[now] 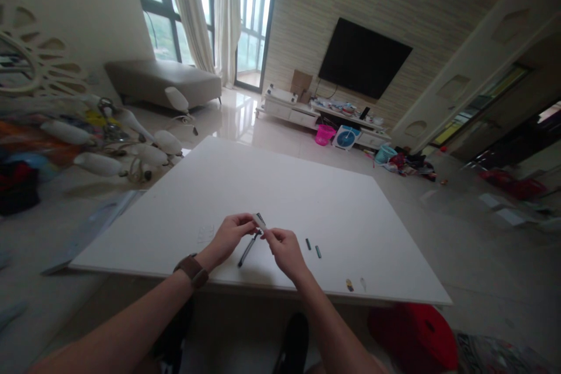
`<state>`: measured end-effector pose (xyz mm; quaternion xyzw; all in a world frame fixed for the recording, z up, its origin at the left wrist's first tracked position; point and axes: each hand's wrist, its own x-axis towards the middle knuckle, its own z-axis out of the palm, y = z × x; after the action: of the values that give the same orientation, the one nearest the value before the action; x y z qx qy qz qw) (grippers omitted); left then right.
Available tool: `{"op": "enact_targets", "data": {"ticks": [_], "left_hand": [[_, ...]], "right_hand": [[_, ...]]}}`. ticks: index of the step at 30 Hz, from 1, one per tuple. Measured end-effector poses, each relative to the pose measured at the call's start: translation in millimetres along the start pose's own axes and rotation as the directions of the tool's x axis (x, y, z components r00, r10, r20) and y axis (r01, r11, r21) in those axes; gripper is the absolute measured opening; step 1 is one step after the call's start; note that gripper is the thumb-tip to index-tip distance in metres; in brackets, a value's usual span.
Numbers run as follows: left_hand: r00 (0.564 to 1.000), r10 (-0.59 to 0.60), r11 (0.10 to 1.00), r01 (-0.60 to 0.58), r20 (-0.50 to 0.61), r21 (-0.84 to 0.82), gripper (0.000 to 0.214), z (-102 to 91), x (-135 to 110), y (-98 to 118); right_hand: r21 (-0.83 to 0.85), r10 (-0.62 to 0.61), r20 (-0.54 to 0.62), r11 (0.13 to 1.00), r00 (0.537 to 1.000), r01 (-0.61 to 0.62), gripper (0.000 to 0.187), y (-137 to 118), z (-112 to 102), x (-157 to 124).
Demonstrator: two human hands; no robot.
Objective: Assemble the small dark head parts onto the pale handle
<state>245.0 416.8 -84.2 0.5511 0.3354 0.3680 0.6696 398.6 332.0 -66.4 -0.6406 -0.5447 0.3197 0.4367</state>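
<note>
Over the near half of the white table, my left hand (232,236) and my right hand (283,247) meet, fingers pinched from both sides on a small pale, elongated piece (260,221) with a dark strip at its upper end. Its exact kind is too small to make out. Just beneath the hands a slim dark-and-silver rod (248,250) slants down to the left; its top end is close to the fingers, and I cannot tell if it touches them. To the right of my right hand lie two small dark green cylinders (308,244), which look like batteries.
The white table (272,187) spreads out ahead. Small clear pieces (205,232) lie left of my left wrist. A yellow-and-dark item (349,285) and a clear piece (363,284) lie near the front right edge. A red stool (414,336) stands below that corner; lamp shades (100,165) hang at left.
</note>
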Motion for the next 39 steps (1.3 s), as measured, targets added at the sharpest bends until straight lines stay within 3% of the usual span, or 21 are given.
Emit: {"op": "enact_targets", "data": {"ticks": [5, 10, 14, 19, 23, 26, 30, 34, 39], "left_hand": [[1.0, -0.019, 1.0, 0.019, -0.009, 0.009, 0.024, 0.6, -1.0, 2.6], [1.0, -0.006, 1.0, 0.006, -0.006, 0.021, 0.025, 0.1, -0.3, 2.1], [1.0, -0.02, 0.999, 0.02, -0.015, 0.039, 0.028, 1.1, -0.9, 2.8], [1.0, -0.004, 0.999, 0.003, 0.014, 0.053, 0.021, 2.9, -2.2, 4.7], [1.0, -0.002, 0.999, 0.001, 0.019, 0.043, 0.019, 2.6, -1.6, 4.0], [1.0, 0.015, 1.0, -0.016, 0.027, 0.024, 0.014, 1.8, -0.7, 2.3], [1.0, -0.014, 1.0, 0.014, 0.006, -0.005, 0.02, 0.2, 0.1, 0.6], [1.0, -0.019, 0.999, 0.018, -0.023, -0.04, 0.023, -1.8, 0.6, -0.7], [0.999, -0.038, 0.992, 0.035, -0.028, -0.117, 0.028, -1.8, 1.6, -1.4]], "right_hand": [[-0.006, 0.003, -0.105, 1.0, 0.994, -0.004, 0.041, -2.4, -2.1, -0.2], [-0.011, -0.009, -0.015, 1.0, 1.0, 0.009, 0.04, -1.6, -2.0, -0.3], [-0.013, -0.004, -0.113, 1.0, 0.994, 0.002, 0.039, 0.0, -2.4, 0.7], [-0.049, -0.012, -0.027, 0.999, 1.0, 0.011, 0.04, -0.6, -1.3, -0.1], [-0.088, -0.027, -0.104, 0.996, 0.994, 0.018, 0.041, -3.3, 1.7, -2.9], [-0.085, -0.043, -0.044, 0.996, 0.998, 0.039, 0.038, -3.6, 4.5, -4.4], [-0.057, -0.013, -0.132, 0.998, 0.991, 0.006, 0.041, -1.5, 4.9, -3.3], [-0.021, 0.002, -0.094, 1.0, 0.996, -0.004, 0.041, 0.0, 1.5, -0.9], [-0.011, 0.026, -0.142, 1.0, 0.99, -0.028, 0.041, -0.4, -1.9, -0.3]]}}
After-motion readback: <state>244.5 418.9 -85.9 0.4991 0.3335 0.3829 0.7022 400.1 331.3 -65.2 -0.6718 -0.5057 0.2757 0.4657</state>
